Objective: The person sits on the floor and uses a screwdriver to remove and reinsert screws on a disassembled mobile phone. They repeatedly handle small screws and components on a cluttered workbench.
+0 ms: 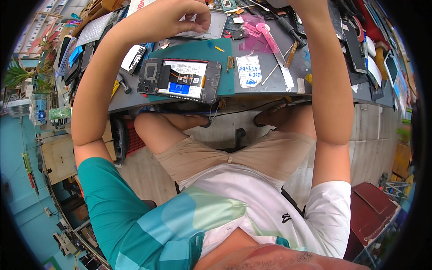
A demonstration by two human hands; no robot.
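At the far side of the bench, my left hand (194, 17) is closed, its fingertips pressed together over a flat grey tray-like panel (215, 26). Whatever it may hold is too small to tell. My right hand (300, 3) reaches to the top edge of the picture, which cuts off its fingers. Nearer to me lies an opened phone or tablet (155, 90) with its white-and-blue battery (184, 76) and flex cables exposed. Part of it rests on a green mat (227, 74). Neither hand touches this device.
Right of the mat lie a white handwritten label card (248, 72), a pink-handled blade tool (272, 40), a thin rod (271, 72) and a black-handled screwdriver (290, 30). Phones and parts crowd both sides. The bench's front edge (270, 94) runs above my knees.
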